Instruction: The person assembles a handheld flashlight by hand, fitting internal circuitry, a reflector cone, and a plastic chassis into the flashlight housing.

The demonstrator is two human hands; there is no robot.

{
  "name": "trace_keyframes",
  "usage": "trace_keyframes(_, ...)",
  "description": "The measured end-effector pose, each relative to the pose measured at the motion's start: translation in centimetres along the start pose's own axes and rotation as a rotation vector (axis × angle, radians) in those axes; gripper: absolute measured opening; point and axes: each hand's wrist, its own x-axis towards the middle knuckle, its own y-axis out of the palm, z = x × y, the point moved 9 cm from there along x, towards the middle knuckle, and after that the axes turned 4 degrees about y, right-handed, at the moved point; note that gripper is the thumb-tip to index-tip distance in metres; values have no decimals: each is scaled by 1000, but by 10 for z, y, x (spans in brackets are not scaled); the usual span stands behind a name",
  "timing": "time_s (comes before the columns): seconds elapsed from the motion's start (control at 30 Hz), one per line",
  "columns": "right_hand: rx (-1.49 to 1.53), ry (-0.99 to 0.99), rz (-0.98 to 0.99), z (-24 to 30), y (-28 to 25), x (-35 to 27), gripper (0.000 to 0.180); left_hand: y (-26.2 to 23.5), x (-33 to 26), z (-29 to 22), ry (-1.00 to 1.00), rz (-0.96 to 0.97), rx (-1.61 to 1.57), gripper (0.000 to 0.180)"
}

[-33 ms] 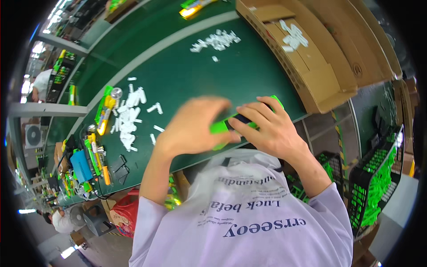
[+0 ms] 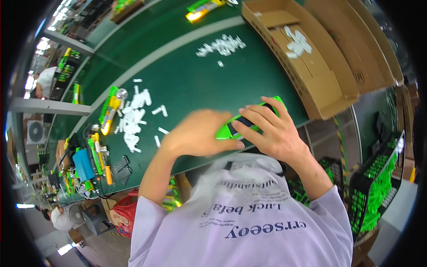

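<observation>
A long bright-green plastic case [image 2: 224,132] with dark rectangular panels lies at a slant between my hands, close to the table's near edge. My right hand [image 2: 275,133] is closed over its right part, fingers bent across the dark panels and the far edge. At the left end is my left hand [image 2: 193,133], smeared by motion. Its thumb runs along the near side of the case and its fingers reach the far side, so it appears to grip that end. The palms hide part of the case.
Small white strips [image 2: 133,120] lie heaped on the left, with another white pile [image 2: 222,45] farther back. An open cardboard box [image 2: 320,80] with white pieces stands at the right. Yellow-green tools [image 2: 111,111] and a blue block [image 2: 82,164] are far left; a black crate [image 2: 373,187] holds green parts.
My left hand has come down and in around the left end of the green case, its fingers lower than before. My right hand stays on the case. The view has shifted slightly.
</observation>
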Motion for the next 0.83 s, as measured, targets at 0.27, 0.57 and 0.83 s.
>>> trace_keyframes(0.27,77,489,-19,-57,37,-17,59,-97,-37,170,-527,-627,-226,52)
trace_keyframes(0.57,15,735,100,-71,83,-41,48,-237,-20,434,-962,-607,163,83)
trace_keyframes(0.83,-41,768,258,-83,98,-42,57,-287,18,544,-1148,-445,275,82)
